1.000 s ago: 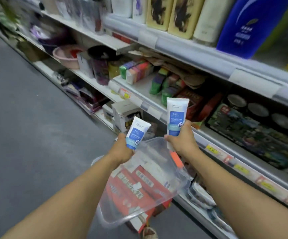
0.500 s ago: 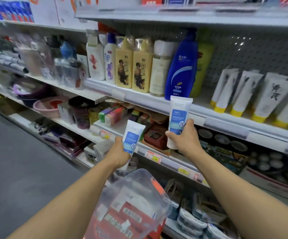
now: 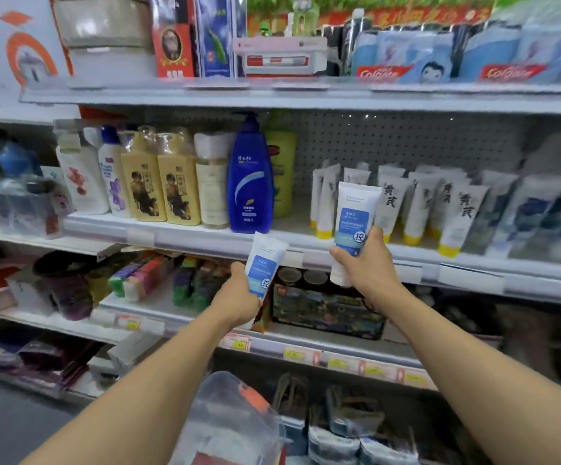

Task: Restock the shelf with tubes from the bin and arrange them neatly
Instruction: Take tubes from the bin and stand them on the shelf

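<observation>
My left hand (image 3: pixel 237 298) grips a white tube with a blue label (image 3: pixel 265 263), held upright just below the middle shelf's edge (image 3: pixel 205 238). My right hand (image 3: pixel 368 263) grips a second, matching tube (image 3: pixel 353 219), raised in front of the row of white tubes with yellow caps (image 3: pixel 416 204) standing on that shelf. A clear plastic bin (image 3: pixel 235 421) sits low between my forearms, with red packaging showing inside it.
Shampoo bottles, among them a tall blue one (image 3: pixel 250 182), stand left of the tubes. Dark blue tubes (image 3: pixel 540 216) fill the shelf's right end. Toothpaste boxes (image 3: pixel 383 73) line the top shelf. Sponges (image 3: pixel 145 280) and tins occupy the shelf below.
My view has swung up from the bin to the shelves. Both hands have lifted their tubes higher, the right one now reaching the level of the yellow-capped tubes.
</observation>
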{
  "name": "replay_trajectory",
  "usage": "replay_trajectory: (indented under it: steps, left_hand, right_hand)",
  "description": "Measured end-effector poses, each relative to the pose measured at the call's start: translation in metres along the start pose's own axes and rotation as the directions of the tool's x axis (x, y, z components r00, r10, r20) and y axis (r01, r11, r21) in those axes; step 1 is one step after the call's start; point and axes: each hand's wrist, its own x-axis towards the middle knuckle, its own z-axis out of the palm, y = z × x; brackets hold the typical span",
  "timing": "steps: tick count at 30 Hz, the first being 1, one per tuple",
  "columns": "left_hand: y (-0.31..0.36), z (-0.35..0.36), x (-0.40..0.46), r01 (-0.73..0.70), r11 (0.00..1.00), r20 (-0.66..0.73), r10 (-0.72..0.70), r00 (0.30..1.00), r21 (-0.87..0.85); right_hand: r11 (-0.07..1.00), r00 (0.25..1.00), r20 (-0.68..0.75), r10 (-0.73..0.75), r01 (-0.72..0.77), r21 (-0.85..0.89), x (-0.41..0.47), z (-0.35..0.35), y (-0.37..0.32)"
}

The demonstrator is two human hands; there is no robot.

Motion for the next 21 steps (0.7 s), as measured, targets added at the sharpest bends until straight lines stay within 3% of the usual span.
replay_trajectory:
  steps: [11,21]
  left_hand:
    - [0.135,0.097,0.016,-0.264,0.965,0.115,0.262,0.958,0.002]
    - [0.257,0.2,0.022,-0.422,0.906,0.15,0.42,0.895,-0.016]
  right_hand:
    - [0.993,0.968,-0.251,-0.005,-0.024,-0.114,0.03,-0.144,0.05]
    - [0.988,0.929,-0.371,-0.003,-0.054,-0.142,0.071,-0.274,0.107]
